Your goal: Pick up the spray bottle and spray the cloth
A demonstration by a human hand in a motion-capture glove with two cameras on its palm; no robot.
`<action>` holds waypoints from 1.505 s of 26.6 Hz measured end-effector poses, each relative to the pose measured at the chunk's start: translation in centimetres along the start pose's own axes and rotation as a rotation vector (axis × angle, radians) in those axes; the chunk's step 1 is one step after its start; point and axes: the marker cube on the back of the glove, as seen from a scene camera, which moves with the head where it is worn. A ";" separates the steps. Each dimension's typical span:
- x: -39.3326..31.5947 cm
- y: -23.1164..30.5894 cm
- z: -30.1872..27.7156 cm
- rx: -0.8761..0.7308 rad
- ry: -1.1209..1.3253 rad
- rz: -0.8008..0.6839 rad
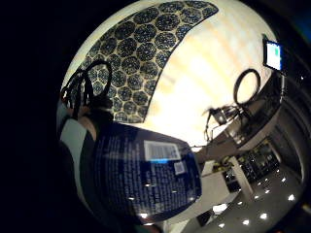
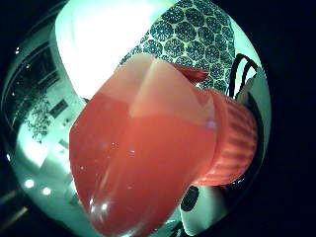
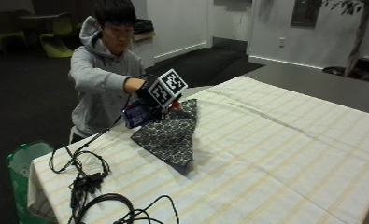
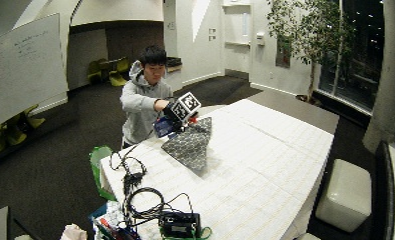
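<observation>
1. Your gloved right hand [image 3: 148, 95] holds the spray bottle [image 3: 136, 115] above the table's [image 3: 283, 154] near edge, fingers curled round it.
2. Its red spray head [image 2: 148, 148] sits just beside the patterned cloth [image 3: 168, 133].
3. The cloth lies flat on the striped table cover.

Glossy plastic spray bottle [image 1: 146, 174]; matt patterned cloth [image 3: 168, 133] on striped fabric tablecloth [image 3: 283, 154].

Outside view stands across the desk [image 3: 277, 154] corner, facing the person and the hand [image 3: 148, 93] fairly near; wide outside view looks from farther back and higher, taking in the whole desk. Both palm views sit right against the spray bottle [image 2: 148, 163]. All four share the patterned cloth [image 3: 168, 133] beneath the hand.
</observation>
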 end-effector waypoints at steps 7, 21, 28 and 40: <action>-4.4 -0.3 -0.9 0.103 -0.188 -0.238; -17.6 0.0 -8.5 0.480 -0.872 -0.809; -21.6 -7.1 -8.3 0.651 -1.011 -0.801; -24.6 -16.2 -4.1 0.567 -1.099 -0.702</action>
